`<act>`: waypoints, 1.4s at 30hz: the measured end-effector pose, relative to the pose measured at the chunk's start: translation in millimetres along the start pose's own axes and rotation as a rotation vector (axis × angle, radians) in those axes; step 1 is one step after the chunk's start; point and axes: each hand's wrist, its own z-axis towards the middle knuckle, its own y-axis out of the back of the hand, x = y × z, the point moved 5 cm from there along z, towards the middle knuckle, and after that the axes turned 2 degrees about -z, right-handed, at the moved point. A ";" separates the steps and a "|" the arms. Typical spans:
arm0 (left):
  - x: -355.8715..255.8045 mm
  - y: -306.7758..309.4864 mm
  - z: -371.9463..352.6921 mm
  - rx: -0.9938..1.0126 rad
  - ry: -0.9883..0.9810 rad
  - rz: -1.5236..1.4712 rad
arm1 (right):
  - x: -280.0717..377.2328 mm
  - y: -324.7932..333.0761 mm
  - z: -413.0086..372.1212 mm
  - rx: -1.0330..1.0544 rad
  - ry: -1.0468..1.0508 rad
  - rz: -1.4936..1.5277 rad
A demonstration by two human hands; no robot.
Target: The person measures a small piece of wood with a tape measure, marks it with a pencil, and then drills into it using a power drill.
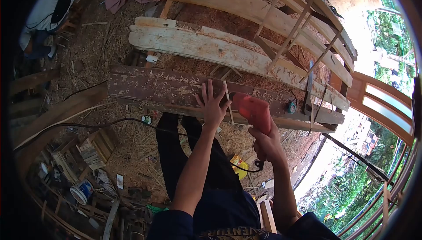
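Drill [251, 110] inside right grip [266, 145]

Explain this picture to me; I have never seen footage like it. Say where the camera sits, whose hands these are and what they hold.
No machine here: one camera worn on a person's head looks forward and down, so the round, bent view shows that person's own arms. The left hand lies flat, fingers spread, on a long dark reddish-brown wooden plank. The right hand has its grip closed on a red handheld power tool over that plank. Beyond lie pale rough-sawn boards. Sawdust covers the ground. At the upper left a second person is partly in view.
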 end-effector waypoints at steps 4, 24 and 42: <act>0.9 -1.0 1.0 0.009 0.007 0.002 | -1.8 -2.9 1.8 -0.001 0.082 -0.062; 1.9 -7.4 0.3 -0.026 0.006 0.036 | -8.6 1.1 -3.1 -0.015 0.018 0.047; 0.0 -3.8 0.2 -0.013 0.013 0.050 | -15.4 -2.3 -4.7 -0.009 -0.010 0.099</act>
